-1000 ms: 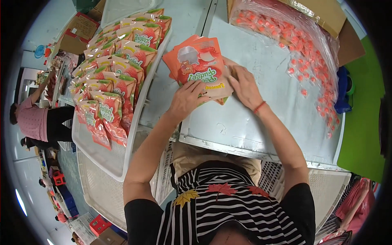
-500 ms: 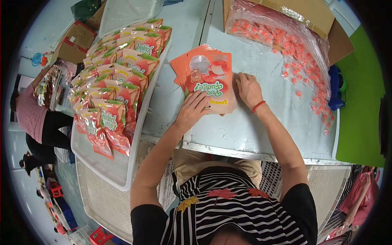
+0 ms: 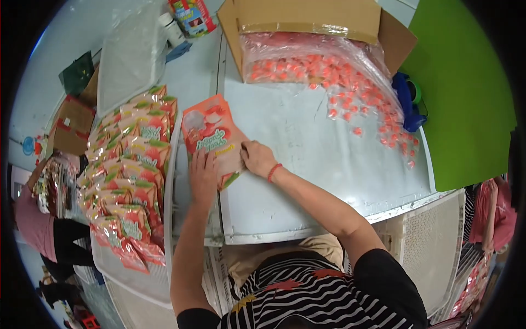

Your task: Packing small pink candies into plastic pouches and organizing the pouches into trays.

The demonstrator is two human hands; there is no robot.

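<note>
A stack of flat red and pink fruit-print candy pouches [image 3: 215, 122] lies on the table beside the white tray. My left hand [image 3: 204, 172] rests on the lower part of the top pouch, its fingers stretched out. At the stack's right edge, my right hand [image 3: 257, 157], with a red bracelet at the wrist, has its fingers curled and closed on the pouch edges. The fingertips are partly hidden there. How many pouches lie in the stack cannot be made out.
Filled pouches [image 3: 143, 143] overlap in rows in the white tray [image 3: 169, 219] at the left. An open cardboard box [image 3: 307, 15] at the back spills small red wrapped candies [image 3: 350, 101] onto the table [image 3: 285, 203]. A blue tape dispenser [image 3: 406, 101] sits at the right. Another person [image 3: 41, 222] works far left.
The pouch stack and both hands have moved left toward the tray. The pouches that fanned out at the left now lie more evenly together. My right hand now touches the stack. The view has shifted.
</note>
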